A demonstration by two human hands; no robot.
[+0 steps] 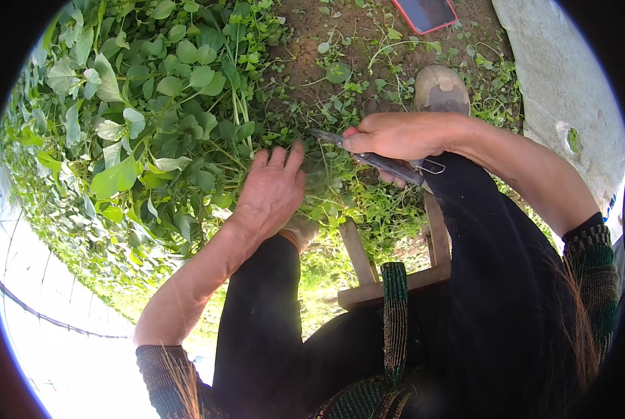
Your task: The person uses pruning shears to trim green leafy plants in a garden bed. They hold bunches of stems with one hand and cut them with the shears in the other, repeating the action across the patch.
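My right hand (391, 139) is closed around pruning shears (388, 163) with dark handles, whose blades point left over the low greenery. Just left of the blade tips, my left hand (276, 183) reaches into the edge of the leafy plants (186, 78), palm down, fingers pointing up the picture. Pale stems (243, 115) rise close to its fingertips; whether the fingers grip a stem is hidden. A wire loop (432, 166) shows at the handle end of the shears, over my dark trouser knee.
A wooden stool (364, 296) stands between my legs. A phone with a red case (428, 13) lies on the soil beyond my shoe (442, 89). Pale sheeting (558, 78) with a hole runs along the right side. Small weeds (391, 209) cover the ground near the stool.
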